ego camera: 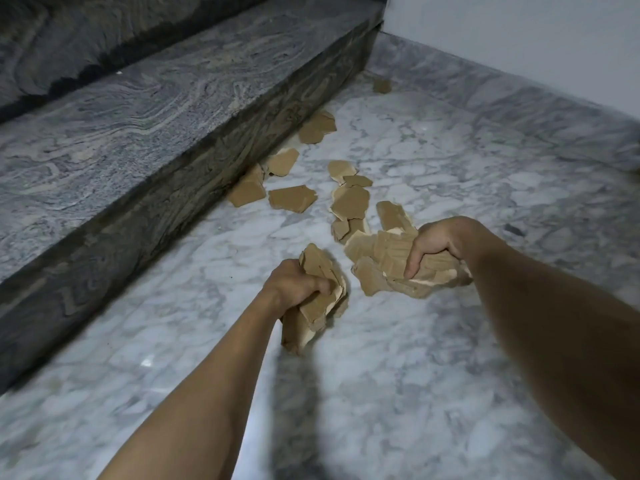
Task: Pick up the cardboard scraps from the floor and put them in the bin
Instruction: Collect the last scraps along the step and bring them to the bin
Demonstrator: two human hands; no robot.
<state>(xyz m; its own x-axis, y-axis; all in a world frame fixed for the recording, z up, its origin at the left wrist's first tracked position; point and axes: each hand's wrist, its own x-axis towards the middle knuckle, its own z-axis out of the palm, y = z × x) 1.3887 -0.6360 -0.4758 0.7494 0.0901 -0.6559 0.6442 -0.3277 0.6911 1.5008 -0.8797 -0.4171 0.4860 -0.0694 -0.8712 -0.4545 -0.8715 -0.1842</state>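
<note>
Cardboard scraps point(349, 202) litter floor point(433, 161) beside stone step point(173, 109).

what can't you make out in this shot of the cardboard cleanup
- Bin: nowhere in the head view, so its place is unknown.
- Left hand grip: how many scraps are in its bundle cannot be counted; they overlap and the fingers cover them.
- Right hand stack: its underside and count are hidden by the hand and top pieces.
- Far scrap by the wall: too small for detail.
</note>
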